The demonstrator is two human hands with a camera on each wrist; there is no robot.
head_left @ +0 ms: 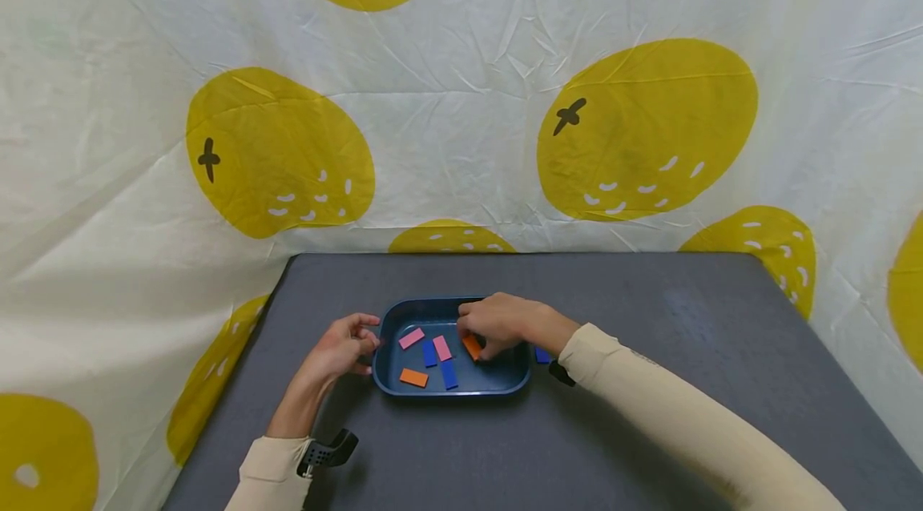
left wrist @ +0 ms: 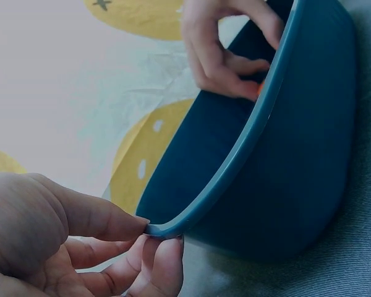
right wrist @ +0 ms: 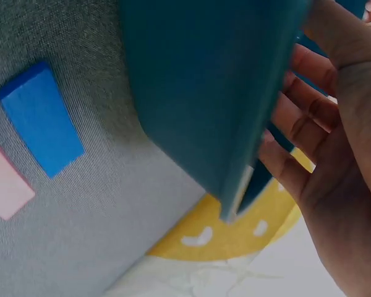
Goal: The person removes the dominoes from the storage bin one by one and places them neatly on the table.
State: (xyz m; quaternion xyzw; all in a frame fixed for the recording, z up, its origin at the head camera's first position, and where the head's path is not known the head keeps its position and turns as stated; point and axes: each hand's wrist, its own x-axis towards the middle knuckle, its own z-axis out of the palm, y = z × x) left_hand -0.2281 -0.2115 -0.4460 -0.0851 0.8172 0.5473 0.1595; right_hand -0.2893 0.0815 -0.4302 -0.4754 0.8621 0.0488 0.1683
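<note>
A dark blue tray (head_left: 450, 392) holds several small flat blocks, among them a pink block (head_left: 412, 338), a blue block (head_left: 449, 374) and an orange block (head_left: 414, 377). At its left end my left hand (head_left: 342, 348) pinches the rim (left wrist: 201, 201) between thumb and fingers, plainest in the left wrist view. My right hand (head_left: 497, 323) reaches over the right side and grips another orange block (head_left: 472, 347) between thumb and fingers, close to the tray floor. In the right wrist view the tray wall hides that block and the fingertips.
Outside the tray, right of it, a blue block (right wrist: 42, 120) and a pink block (right wrist: 6, 182) lie on the grey table (head_left: 649, 431). The right forearm partly covers them in the head view. A white cloth with yellow fruit shapes (head_left: 461, 134) hangs behind the table.
</note>
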